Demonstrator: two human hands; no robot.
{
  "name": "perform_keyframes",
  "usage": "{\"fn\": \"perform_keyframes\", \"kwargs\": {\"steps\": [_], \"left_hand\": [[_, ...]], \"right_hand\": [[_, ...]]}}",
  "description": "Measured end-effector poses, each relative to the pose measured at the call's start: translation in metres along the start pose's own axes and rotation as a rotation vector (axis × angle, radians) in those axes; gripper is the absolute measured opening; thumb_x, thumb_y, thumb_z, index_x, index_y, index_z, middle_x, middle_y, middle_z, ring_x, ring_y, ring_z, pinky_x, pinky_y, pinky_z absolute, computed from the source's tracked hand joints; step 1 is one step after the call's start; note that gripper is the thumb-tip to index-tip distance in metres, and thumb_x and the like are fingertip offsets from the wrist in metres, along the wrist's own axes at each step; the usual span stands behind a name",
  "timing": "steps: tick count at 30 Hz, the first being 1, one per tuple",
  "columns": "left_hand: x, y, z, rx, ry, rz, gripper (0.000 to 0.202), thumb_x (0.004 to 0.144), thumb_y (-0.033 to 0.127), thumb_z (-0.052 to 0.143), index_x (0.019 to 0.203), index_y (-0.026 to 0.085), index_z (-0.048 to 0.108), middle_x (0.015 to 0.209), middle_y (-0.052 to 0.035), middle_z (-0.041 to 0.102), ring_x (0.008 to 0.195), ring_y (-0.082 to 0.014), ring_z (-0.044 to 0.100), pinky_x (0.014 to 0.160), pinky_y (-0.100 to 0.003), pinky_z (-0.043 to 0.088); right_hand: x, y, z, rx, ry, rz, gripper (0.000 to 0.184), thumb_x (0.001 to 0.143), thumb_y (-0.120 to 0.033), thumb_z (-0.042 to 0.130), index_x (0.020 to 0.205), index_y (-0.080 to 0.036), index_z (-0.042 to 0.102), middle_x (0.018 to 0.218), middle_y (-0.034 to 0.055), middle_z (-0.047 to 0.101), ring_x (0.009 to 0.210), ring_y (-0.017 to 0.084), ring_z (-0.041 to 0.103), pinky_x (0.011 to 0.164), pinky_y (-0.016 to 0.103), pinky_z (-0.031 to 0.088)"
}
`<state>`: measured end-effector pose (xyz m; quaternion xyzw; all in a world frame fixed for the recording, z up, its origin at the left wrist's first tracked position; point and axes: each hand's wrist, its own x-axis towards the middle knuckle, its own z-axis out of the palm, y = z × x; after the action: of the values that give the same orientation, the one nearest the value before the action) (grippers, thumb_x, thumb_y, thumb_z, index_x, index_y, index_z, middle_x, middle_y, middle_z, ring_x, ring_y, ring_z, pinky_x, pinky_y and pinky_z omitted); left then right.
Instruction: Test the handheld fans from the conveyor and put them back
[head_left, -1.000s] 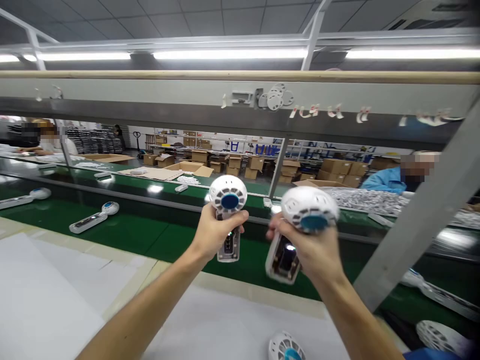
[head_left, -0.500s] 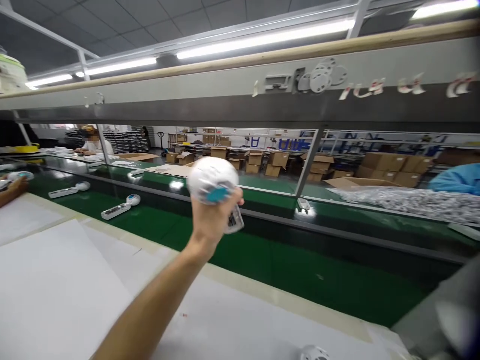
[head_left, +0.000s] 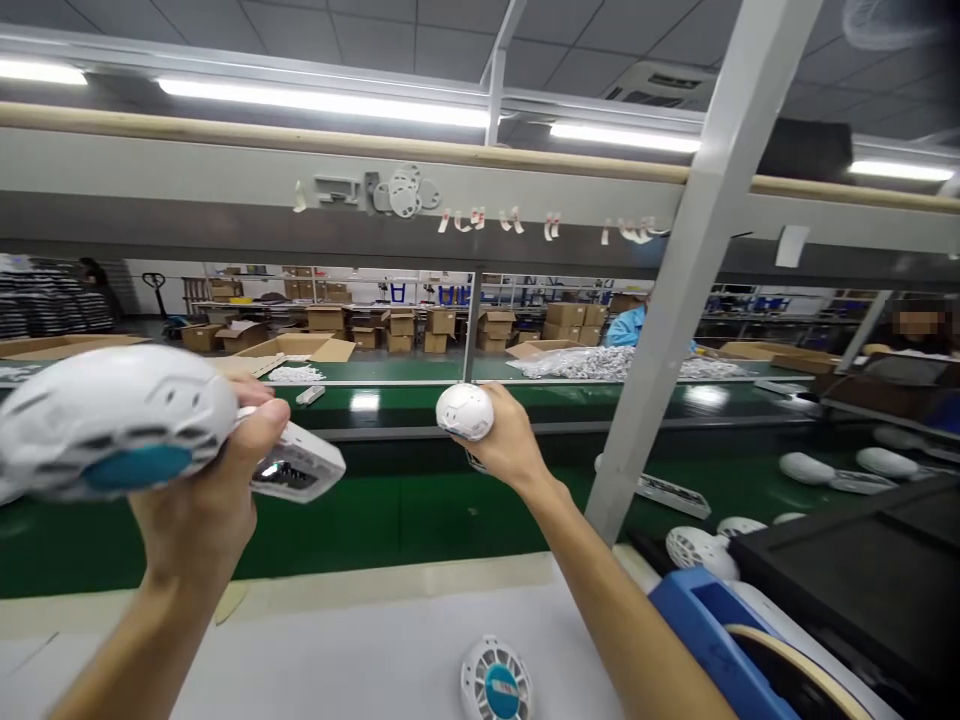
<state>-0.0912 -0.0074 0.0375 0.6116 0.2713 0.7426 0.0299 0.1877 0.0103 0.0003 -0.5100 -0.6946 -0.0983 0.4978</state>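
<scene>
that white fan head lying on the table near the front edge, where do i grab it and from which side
Grip the fan head by its round outer rim, coming straight down from above. It lies flat with the grille and blue hub facing up, no handle shows, and the white table around it looks bare.

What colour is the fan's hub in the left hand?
Blue, on the white fan in the left hand; head view.

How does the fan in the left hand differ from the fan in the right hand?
The left hand holds its fan lying sideways, with the blue centre and open handle showing. The right hand holds its fan out over the green belt, showing only a plain white rounded head. The left fan fills far more of the picture. Both are white.
</scene>
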Motion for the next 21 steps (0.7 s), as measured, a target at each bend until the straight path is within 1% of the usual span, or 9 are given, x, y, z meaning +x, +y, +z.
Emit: {"fn": "perform_keyframes", "kwargs": {"steps": [2, 3, 5, 6, 8, 11, 14, 18, 21], "left_hand": [[0.000, -0.011, 0.005, 0.013, -0.052, -0.064, 0.028, 0.072, 0.040, 0.079, 0.089, 0.023, 0.065, 0.090, -0.0007, 0.066, 0.086, -0.0212, 0.067, 0.087, -0.042, 0.057], [-0.001, -0.017, 0.007, 0.046, -0.121, -0.089, 0.041, 0.067, 0.041, 0.083, 0.100, 0.023, 0.066, 0.095, -0.0019, 0.068, 0.087, -0.0219, 0.067, 0.083, -0.041, 0.058], [-0.005, -0.031, 0.014, 0.183, -0.301, -0.127, 0.066, 0.065, 0.044, 0.084, 0.121, 0.024, 0.056, 0.105, -0.0038, 0.068, 0.088, -0.0233, 0.069, 0.074, -0.037, 0.059], [-0.008, -0.039, 0.017, 0.253, -0.379, -0.145, 0.069, 0.067, 0.046, 0.081, 0.126, 0.025, 0.051, 0.106, -0.0038, 0.068, 0.087, -0.0236, 0.069, 0.070, -0.035, 0.058], [-0.015, -0.054, 0.024, 0.376, -0.525, -0.181, 0.064, 0.073, 0.047, 0.075, 0.127, 0.027, 0.047, 0.106, -0.0029, 0.067, 0.085, -0.0238, 0.069, 0.065, -0.033, 0.055], [-0.026, -0.076, 0.033, 0.507, -0.702, -0.199, 0.049, 0.076, 0.044, 0.070, 0.119, 0.028, 0.050, 0.112, -0.0030, 0.063, 0.092, -0.0247, 0.066, 0.071, -0.034, 0.053], [-0.037, -0.095, 0.039, 0.574, -0.831, -0.268, 0.045, 0.076, 0.041, 0.069, 0.114, 0.027, 0.050, 0.116, -0.0046, 0.060, 0.096, -0.0260, 0.064, 0.076, -0.036, 0.050], [-0.049, -0.117, 0.041, 0.570, -0.920, -0.375, 0.047, 0.076, 0.038, 0.069, 0.117, 0.026, 0.049, 0.117, -0.0055, 0.063, 0.102, -0.0277, 0.064, 0.082, -0.036, 0.049], [-0.056, -0.137, 0.041, 0.588, -0.910, -0.397, 0.051, 0.079, 0.035, 0.067, 0.125, 0.026, 0.048, 0.122, -0.0079, 0.062, 0.106, -0.0297, 0.064, 0.086, -0.038, 0.048]], "right_hand": [[-0.004, 0.007, 0.005, -0.027, -0.080, 0.099, 0.049, 0.071, -0.028, 0.080, 0.115, -0.022, 0.059, 0.115, 0.0062, 0.062, 0.099, 0.025, 0.063, 0.079, 0.034, 0.051], [-0.005, 0.010, 0.006, -0.040, -0.112, 0.147, 0.058, 0.070, -0.030, 0.081, 0.121, -0.024, 0.055, 0.118, 0.0058, 0.061, 0.101, 0.025, 0.063, 0.080, 0.034, 0.051], [-0.008, 0.014, 0.010, -0.065, -0.175, 0.218, 0.069, 0.070, -0.032, 0.081, 0.130, -0.026, 0.046, 0.123, 0.0053, 0.060, 0.102, 0.026, 0.062, 0.079, 0.035, 0.049], [-0.009, 0.015, 0.013, -0.082, -0.209, 0.235, 0.071, 0.071, -0.032, 0.080, 0.132, -0.027, 0.044, 0.123, 0.0050, 0.060, 0.101, 0.026, 0.062, 0.078, 0.035, 0.047], [-0.012, 0.019, 0.018, -0.096, -0.277, 0.249, 0.069, 0.071, -0.031, 0.079, 0.131, -0.029, 0.044, 0.119, 0.0042, 0.061, 0.099, 0.026, 0.061, 0.075, 0.034, 0.044], [-0.017, 0.026, 0.030, -0.036, -0.361, 0.265, 0.063, 0.069, -0.027, 0.080, 0.124, -0.029, 0.049, 0.112, 0.0034, 0.061, 0.094, 0.025, 0.060, 0.072, 0.031, 0.040], [-0.023, 0.035, 0.041, 0.046, -0.407, 0.297, 0.062, 0.063, -0.020, 0.080, 0.119, -0.027, 0.053, 0.107, 0.0034, 0.061, 0.091, 0.022, 0.059, 0.070, 0.028, 0.040], [-0.025, 0.041, 0.050, 0.197, -0.426, 0.393, 0.060, 0.058, -0.016, 0.077, 0.112, -0.023, 0.053, 0.098, 0.0018, 0.062, 0.077, 0.017, 0.058, 0.061, 0.024, 0.040], [-0.022, 0.036, 0.054, 0.339, -0.375, 0.475, 0.042, 0.065, -0.033, 0.077, 0.098, -0.022, 0.054, 0.082, -0.0017, 0.061, 0.066, 0.014, 0.056, 0.057, 0.024, 0.041]]}}
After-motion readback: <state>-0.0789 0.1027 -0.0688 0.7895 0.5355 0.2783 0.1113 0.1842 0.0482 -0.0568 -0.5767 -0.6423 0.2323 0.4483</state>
